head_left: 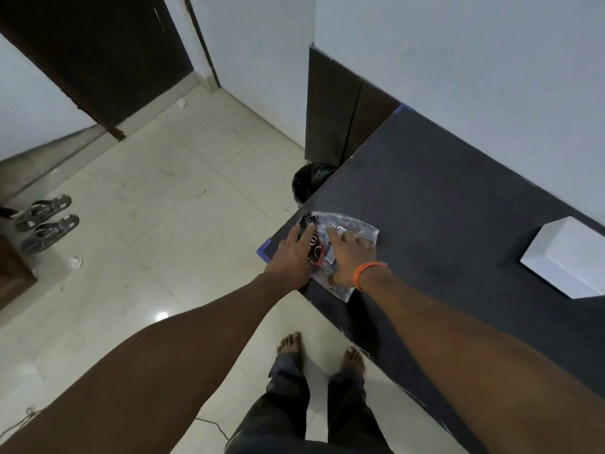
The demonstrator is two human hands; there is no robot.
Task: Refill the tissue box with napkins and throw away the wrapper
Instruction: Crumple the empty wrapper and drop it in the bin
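Observation:
A clear plastic wrapper (355, 229) with black and red print lies flat near the left corner of the dark table (442, 198). My left hand (293, 257) rests on its left edge, fingers spread and pressing down. My right hand (348, 257), with an orange band at the wrist, lies flat on the wrapper's middle. Whether either hand grips it I cannot tell; both press on it. The white tissue box (566, 257) stands far to the right on the table, by the wall.
A bin lined with a black bag (311, 181) stands on the floor just beyond the table's left edge. A pair of sandals (45, 221) and scraps of paper (76, 262) lie on the tiled floor. My bare feet (320, 350) are by the table's front edge.

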